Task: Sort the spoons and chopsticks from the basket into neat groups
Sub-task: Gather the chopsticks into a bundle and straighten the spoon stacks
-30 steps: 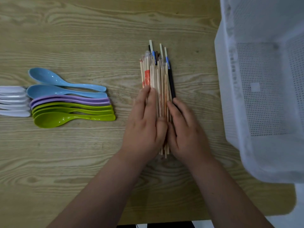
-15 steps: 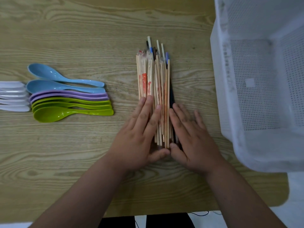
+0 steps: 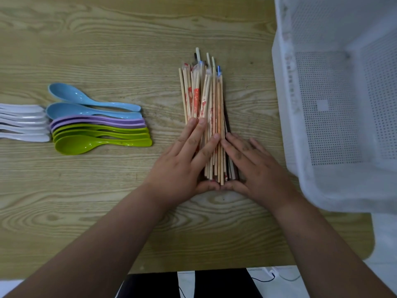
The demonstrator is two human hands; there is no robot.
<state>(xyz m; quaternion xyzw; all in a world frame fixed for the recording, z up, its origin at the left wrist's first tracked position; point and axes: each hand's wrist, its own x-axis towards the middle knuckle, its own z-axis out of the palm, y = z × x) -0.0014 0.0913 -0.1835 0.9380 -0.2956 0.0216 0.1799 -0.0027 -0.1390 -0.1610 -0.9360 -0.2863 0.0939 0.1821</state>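
I've got left hand (image 3: pixel 184 166) and right hand (image 3: pixel 255 168) flat, open, flanking chopsticks (image 3: pixel 204 108), thumbs meeting at near ends, bundle's long axis pointing away, both equally near.

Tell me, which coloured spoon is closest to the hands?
The front green spoon, at the near edge of the row. The other green, purple and blue spoons lie farther from the left hand.
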